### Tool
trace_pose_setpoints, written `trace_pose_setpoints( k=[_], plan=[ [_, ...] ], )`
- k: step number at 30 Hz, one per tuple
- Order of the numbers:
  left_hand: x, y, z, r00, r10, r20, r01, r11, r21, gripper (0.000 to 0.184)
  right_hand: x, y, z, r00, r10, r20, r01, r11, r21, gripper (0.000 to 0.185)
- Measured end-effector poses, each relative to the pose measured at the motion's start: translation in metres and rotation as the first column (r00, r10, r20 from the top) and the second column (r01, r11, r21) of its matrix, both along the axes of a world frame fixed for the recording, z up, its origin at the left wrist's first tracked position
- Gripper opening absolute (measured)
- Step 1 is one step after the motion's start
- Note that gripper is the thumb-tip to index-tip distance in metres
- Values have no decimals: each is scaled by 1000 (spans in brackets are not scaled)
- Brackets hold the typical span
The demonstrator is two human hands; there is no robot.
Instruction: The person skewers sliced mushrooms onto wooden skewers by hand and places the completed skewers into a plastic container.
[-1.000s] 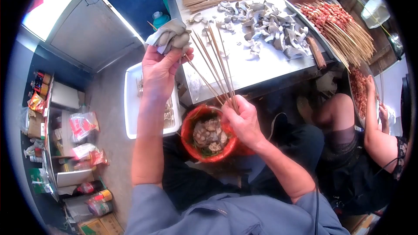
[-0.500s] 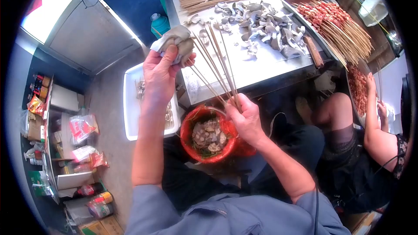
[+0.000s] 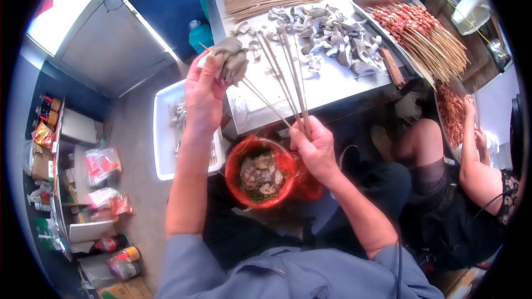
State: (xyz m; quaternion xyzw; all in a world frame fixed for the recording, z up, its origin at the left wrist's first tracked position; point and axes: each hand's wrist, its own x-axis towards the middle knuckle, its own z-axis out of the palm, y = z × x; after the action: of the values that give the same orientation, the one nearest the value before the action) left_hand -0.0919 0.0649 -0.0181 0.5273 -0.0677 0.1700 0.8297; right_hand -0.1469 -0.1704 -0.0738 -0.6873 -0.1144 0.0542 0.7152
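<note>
My left hand [image 3: 205,86] is closed around grey oyster mushroom pieces [image 3: 233,63], pinched between thumb and fingers. A wooden skewer runs through them, its tip showing at the upper left. My right hand [image 3: 315,149] grips the lower ends of several skewers [image 3: 277,69], one of which leads to the mushroom; the others fan upward over the table edge. Behind them, torn oyster mushrooms [image 3: 341,41] lie heaped on the white table [image 3: 244,102]. Below my hands stands a bucket lined with a red bag [image 3: 235,194], holding pale greyish pieces and some green bits.
Bare skewers [image 3: 269,1] lie at the table's back. A tray of skewered meat [image 3: 413,30] and a wooden-handled tool [image 3: 393,67] are to the right. A white tub [image 3: 161,158] sits left of the bucket. A co-worker's hand [image 3: 470,105] is beside a meat tray [image 3: 450,116].
The skewer tip now pokes out past the mushroom's upper left, where the pieces have bunched and turned in my left hand. My right hand keeps its hold, and the view has shifted slightly.
</note>
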Motion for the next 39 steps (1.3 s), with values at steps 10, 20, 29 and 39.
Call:
trace_pose_setpoints(
  k=[10, 20, 29, 39],
  plan=[
    [0, 11, 0, 990, 101, -97, -103, 994, -20, 32, -4, 12, -1, 999, 31, 7, -31, 999, 12, 14],
    [1, 4, -23, 976, 118, -181, -123, 992, -18, 25, -9, 9, -19, 999, 17, -38, -18, 999, -38, 12],
    [-2, -17, -29, 981, 80, -178, -91, 994, -56, 20, -11, 9, -22, 1000, -10, -6, 10, 1000, -13, 12],
    [-4, -19, -32, 984, -34, -173, 28, 999, -36, 23, -13, 7, -20, 985, 70, -155, -52, 991, 122, 11]
  ],
)
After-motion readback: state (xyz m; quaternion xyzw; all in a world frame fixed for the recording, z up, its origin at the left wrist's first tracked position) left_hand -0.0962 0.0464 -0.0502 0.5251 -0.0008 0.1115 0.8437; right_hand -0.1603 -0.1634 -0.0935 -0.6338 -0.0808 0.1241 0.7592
